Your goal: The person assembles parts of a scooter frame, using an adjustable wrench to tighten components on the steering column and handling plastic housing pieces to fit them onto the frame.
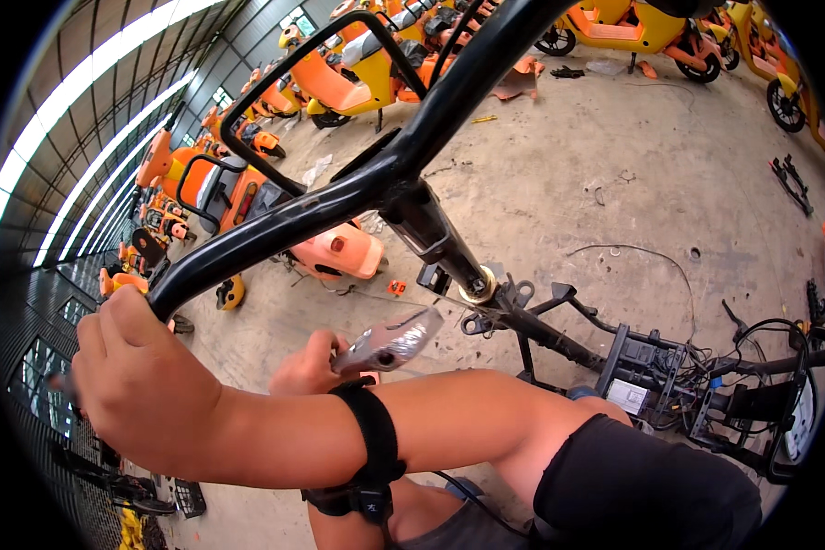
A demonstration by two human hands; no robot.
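My right hand is closed round the left end of a black tubular handlebar; my forearm crosses the view from the right. Beyond that forearm, my left hand is closed on a shiny grey, elongated thing with a dark round spot. Its kind does not show clearly, and the wrist behind it is hidden. A black strap circles my right forearm. From the handlebar, a black steering stem runs down to a stripped scooter frame.
Bare wiring and black parts fill the frame's right end. Several yellow and orange scooters stand behind. An orange body panel lies on the concrete floor, with a thin cable and scattered scraps.
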